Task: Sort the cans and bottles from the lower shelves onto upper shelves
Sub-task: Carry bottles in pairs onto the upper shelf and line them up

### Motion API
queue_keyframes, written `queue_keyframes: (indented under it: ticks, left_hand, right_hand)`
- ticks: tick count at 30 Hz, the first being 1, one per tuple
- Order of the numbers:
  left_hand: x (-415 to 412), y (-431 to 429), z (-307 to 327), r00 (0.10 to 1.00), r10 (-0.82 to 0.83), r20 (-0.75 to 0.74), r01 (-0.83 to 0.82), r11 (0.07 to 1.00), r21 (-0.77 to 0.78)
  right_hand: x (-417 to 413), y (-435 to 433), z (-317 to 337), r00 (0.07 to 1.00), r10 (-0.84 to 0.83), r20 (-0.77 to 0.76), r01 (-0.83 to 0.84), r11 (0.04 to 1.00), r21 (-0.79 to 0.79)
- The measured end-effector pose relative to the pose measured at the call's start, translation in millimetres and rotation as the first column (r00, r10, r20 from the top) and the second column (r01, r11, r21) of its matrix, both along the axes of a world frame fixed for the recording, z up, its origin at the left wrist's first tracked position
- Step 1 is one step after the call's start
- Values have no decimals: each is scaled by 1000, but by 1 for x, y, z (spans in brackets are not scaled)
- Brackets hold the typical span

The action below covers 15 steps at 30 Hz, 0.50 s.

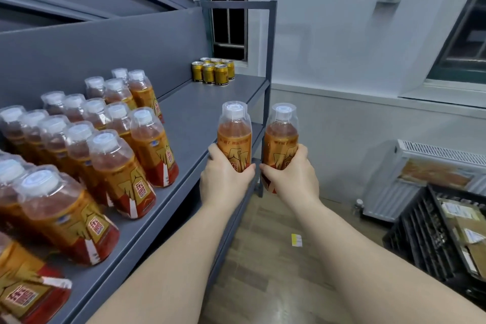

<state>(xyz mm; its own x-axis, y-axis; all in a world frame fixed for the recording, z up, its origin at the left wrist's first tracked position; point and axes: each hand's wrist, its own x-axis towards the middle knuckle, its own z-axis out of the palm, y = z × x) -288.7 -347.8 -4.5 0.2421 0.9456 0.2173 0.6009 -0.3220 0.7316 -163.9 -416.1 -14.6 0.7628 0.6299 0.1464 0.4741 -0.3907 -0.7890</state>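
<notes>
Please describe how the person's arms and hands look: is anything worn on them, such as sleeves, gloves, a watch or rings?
Nothing is worn. The left hand and the right hand have no gloves, and no ring shows on the fingers in view. The left forearm and the right forearm show no sleeve, watch or bracelet up to the picture's edge.

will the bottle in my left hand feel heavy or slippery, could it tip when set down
The bottle looks nearly full of liquid, so it is probably heavy for its size. Its glossy surface may be slippery, though the left hand wraps round it. Tall and narrow, it could tip if set down crookedly.
</notes>
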Motion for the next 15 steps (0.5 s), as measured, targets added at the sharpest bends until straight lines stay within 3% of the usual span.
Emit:
queue_keyframes:
  ticks: [15]
  left_hand:
    - [93,78,7,953,303,-1,-303,953,-3]
  right_hand:
    - [111,124,4,953,303,-3,-302,952,43]
